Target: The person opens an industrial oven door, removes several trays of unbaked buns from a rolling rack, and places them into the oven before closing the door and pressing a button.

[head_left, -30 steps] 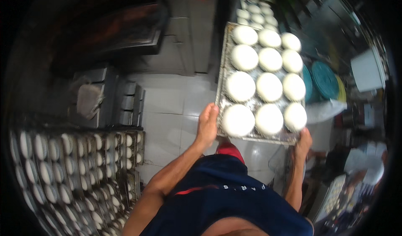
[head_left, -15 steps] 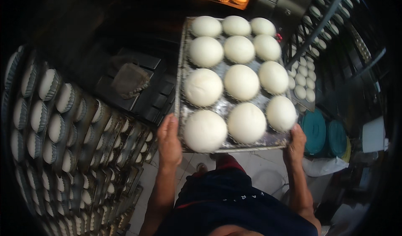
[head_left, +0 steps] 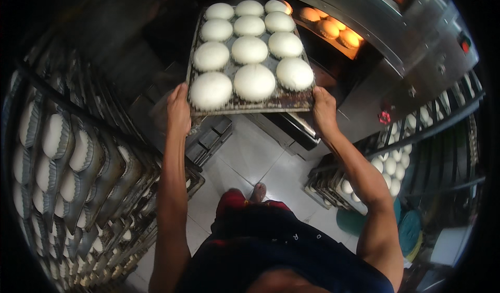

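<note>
Both arms are stretched forward, holding a metal baking tray (head_left: 271,103) out in front of me. On it sit several rows of round, pale dough buns (head_left: 254,83) in fluted paper cups. My left hand (head_left: 178,109) grips the tray's near left corner, and my right hand (head_left: 325,111) grips the near right corner. Fingers of both hands curl under the rim, partly hidden. Just beyond the tray's far right corner is the lit opening of an oven, with browned buns (head_left: 329,29) glowing inside.
The steel oven front (head_left: 364,79) carries a red valve knob (head_left: 384,117). A rack of trays with pale buns (head_left: 57,137) stands at my left. More pale buns (head_left: 390,166) sit on racks at right, near teal tubs (head_left: 410,228). White floor tiles (head_left: 234,155) lie below.
The tray has moved forward and to the left in the view, toward the oven opening, as my arms straightened. Both hands keep their hold. My view has turned, showing more of the oven front.
</note>
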Tool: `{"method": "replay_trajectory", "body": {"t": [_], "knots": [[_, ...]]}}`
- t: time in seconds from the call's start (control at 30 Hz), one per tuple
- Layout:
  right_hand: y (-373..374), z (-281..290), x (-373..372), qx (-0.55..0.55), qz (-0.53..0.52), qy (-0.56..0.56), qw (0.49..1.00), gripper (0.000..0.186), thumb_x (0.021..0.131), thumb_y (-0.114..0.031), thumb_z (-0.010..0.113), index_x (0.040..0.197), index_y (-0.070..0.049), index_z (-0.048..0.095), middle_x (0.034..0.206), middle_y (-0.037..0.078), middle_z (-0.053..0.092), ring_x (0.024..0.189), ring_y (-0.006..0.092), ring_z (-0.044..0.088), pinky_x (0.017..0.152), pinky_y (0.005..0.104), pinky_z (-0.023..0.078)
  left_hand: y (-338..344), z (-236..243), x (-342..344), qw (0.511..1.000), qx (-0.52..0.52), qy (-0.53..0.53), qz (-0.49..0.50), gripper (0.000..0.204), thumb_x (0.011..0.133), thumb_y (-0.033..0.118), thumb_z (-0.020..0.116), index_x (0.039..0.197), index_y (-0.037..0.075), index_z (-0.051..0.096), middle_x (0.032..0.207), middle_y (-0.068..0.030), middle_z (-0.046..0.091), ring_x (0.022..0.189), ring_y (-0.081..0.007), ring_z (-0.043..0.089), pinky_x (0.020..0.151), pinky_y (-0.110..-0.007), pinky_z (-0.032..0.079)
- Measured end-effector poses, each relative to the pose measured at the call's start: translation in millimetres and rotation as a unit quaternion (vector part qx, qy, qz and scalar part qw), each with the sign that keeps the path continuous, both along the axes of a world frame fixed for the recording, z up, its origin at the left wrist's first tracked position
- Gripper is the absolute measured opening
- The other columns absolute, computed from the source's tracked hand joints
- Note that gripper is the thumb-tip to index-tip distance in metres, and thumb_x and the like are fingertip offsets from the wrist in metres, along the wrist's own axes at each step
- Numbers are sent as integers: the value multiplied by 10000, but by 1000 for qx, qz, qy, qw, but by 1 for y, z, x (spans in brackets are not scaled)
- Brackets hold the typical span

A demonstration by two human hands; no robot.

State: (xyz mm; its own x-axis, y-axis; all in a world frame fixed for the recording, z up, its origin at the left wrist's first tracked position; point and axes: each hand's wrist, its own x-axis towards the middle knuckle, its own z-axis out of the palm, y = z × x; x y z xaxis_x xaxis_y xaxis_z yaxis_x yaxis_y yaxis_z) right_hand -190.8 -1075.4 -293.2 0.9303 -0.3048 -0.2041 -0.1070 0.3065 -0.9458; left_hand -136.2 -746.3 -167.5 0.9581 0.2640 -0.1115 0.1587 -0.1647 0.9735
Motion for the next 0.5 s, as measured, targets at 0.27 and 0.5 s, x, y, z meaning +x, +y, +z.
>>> {"method": "replay_trajectory", "body": {"t": [0.27,0.5], "knots": [[20,-30,175,-87,31,-28,995,291,986,-190,462,1033,55,613,910,81,648,784,137,553,744,295,454,54,-27,178,995,-73,-41,-51,316,972,203,530,1126,-66,590,980,-57,627,870,-105,532,791,-270,434],[45,-8,185,-187,121,-85,971,530,951,-205,568,1382,39,381,1242,135,578,1105,197,543,959,360,413,75,-48,269,994,-104,24,-37,265,972,175,515,1061,-53,617,973,-68,631,891,-131,542,824,-271,431]]}}
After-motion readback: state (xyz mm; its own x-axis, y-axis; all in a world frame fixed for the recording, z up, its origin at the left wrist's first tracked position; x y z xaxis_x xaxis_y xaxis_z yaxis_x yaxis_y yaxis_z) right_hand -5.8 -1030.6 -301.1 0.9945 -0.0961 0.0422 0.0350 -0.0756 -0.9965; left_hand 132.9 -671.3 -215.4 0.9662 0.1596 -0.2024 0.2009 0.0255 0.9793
